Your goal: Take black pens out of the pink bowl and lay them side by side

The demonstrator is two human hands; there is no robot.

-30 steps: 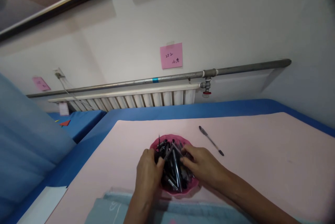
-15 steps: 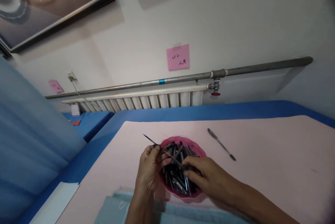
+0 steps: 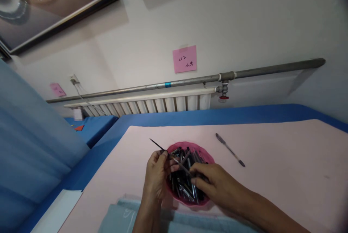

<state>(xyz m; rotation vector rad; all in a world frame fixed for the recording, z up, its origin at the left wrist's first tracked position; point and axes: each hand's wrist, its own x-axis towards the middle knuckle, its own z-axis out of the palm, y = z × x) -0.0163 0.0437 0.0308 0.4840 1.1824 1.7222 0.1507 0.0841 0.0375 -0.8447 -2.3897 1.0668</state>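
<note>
1. The blue table (image 3: 217,114) ended just in front of the radiator (image 3: 187,103).
2. The pale pink sheet (image 3: 282,167) stopped short of the table's far edge; it stretched widest to the bowl's right, narrower to the left along its slanting side.
3. The pink bowl (image 3: 190,204), crowded with dark pens, sat near the folded blue-green cloth (image 3: 114,218).
4. Over it, the right hand (image 3: 214,178) had thumb and forefinger nearly together, gripping 1 end of a slim pen (image 3: 180,164).
5. The left hand (image 3: 157,175) pinched that pen farther along, its thin tip pointing beyond the rim.
6. The wall note (image 3: 185,59) read "252" above handwriting too small to make out.
7. 1 loose pen (image 3: 230,148) lay on the sheet, right of the bowl; any brand was unreadable.
</note>
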